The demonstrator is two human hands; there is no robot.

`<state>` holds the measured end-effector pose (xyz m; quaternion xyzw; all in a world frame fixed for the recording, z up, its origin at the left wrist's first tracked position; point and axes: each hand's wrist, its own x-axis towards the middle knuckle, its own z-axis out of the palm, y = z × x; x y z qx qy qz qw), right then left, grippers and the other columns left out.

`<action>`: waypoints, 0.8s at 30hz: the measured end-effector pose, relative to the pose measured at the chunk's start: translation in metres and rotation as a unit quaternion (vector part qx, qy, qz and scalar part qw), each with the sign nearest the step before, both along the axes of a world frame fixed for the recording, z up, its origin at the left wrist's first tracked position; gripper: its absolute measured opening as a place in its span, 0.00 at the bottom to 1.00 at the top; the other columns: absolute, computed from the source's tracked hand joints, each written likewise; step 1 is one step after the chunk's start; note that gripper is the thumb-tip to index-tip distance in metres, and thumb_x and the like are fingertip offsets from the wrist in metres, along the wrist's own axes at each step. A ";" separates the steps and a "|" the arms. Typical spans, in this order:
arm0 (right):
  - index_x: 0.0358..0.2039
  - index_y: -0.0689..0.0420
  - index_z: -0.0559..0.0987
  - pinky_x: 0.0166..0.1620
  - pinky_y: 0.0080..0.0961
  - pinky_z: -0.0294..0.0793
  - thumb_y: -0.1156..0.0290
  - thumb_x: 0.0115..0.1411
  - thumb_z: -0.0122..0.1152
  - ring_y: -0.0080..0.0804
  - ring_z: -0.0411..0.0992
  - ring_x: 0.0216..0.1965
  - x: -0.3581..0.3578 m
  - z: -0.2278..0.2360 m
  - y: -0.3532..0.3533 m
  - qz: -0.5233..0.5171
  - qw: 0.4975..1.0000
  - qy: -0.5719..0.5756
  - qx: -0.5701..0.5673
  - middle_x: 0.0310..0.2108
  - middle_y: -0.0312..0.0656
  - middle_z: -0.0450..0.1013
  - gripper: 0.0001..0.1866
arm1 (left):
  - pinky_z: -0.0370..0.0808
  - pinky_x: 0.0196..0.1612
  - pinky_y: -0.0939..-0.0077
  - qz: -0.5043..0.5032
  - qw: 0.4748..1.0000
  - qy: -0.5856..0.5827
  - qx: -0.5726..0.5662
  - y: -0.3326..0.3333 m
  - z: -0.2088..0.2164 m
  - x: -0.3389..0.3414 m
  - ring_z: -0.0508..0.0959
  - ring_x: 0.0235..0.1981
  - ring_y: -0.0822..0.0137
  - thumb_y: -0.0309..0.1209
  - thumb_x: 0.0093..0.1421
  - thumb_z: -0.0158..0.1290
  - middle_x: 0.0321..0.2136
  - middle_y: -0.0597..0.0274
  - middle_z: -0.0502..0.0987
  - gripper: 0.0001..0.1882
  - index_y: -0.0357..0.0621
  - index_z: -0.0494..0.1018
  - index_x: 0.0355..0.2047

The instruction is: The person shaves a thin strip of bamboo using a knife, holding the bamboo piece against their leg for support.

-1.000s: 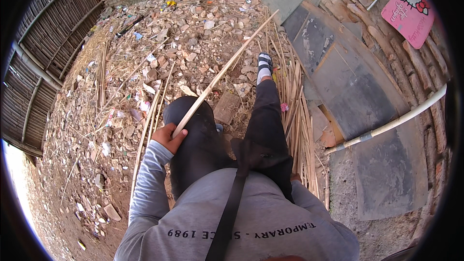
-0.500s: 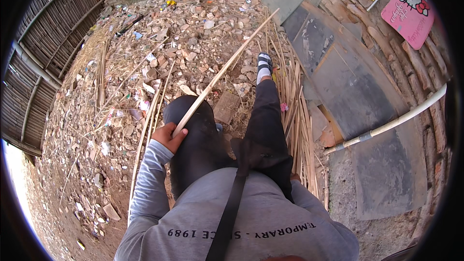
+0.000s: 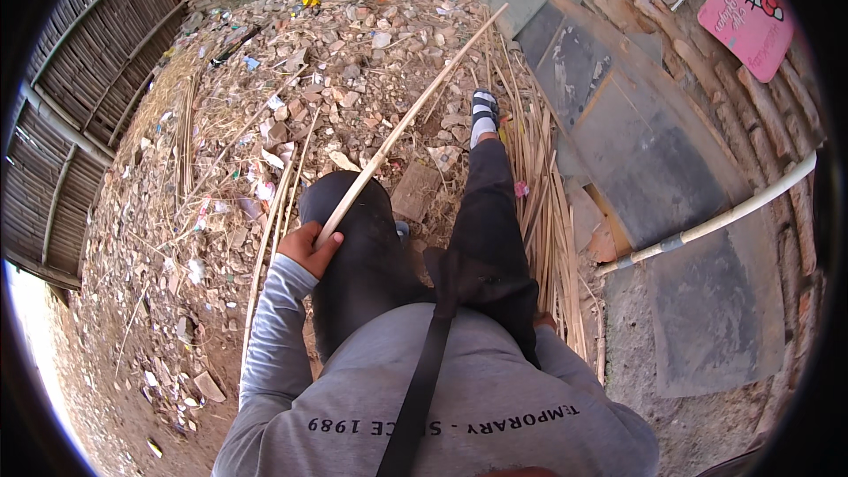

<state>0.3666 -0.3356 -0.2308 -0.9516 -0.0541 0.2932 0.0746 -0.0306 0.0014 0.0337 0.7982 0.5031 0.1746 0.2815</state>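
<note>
My left hand is closed around the near end of a long, pale bamboo strip, just over my left thigh. The strip slants away to the far right, its tip near the dark boards. Low beside my right thigh is my right hand, mostly hidden by the leg and sleeve; its fingers do not show. A pile of split bamboo strips lies along my right leg, close to that hand. Several more thin strips lie on the ground left of my left knee.
Stony ground littered with rubble and scraps spreads ahead and left. Dark flat boards lie at the right, crossed by a white pole. A pink sheet lies at the far right. A bamboo slat wall stands at the left.
The view has shifted slightly. My left hand keeps the bamboo strip in nearly the same place, and a little more of my right hand shows beside the thigh.
</note>
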 end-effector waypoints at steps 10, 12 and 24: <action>0.51 0.56 0.76 0.57 0.35 0.71 0.64 0.51 0.64 0.45 0.71 0.55 0.001 -0.015 -0.007 0.021 1.000 -0.011 0.009 0.51 0.51 0.74 0.25 | 0.69 0.26 0.64 0.009 1.000 -0.006 0.014 0.000 -0.003 0.001 0.73 0.19 0.57 0.48 0.57 0.59 0.15 0.52 0.71 0.22 0.39 0.72 0.25; 0.50 0.57 0.76 0.57 0.36 0.71 0.63 0.51 0.64 0.45 0.72 0.54 0.003 -0.018 -0.006 0.038 0.999 0.001 0.012 0.51 0.51 0.74 0.25 | 0.69 0.26 0.64 0.012 1.000 0.000 0.022 0.000 -0.003 0.001 0.73 0.19 0.58 0.48 0.57 0.59 0.15 0.52 0.71 0.22 0.39 0.72 0.25; 0.52 0.56 0.73 0.56 0.36 0.71 0.62 0.49 0.65 0.47 0.72 0.53 0.014 -0.045 -0.014 0.020 0.999 0.025 0.028 0.51 0.53 0.73 0.29 | 0.70 0.27 0.67 0.018 1.000 -0.007 0.021 -0.002 -0.005 0.000 0.73 0.20 0.63 0.48 0.58 0.58 0.16 0.55 0.72 0.22 0.37 0.74 0.27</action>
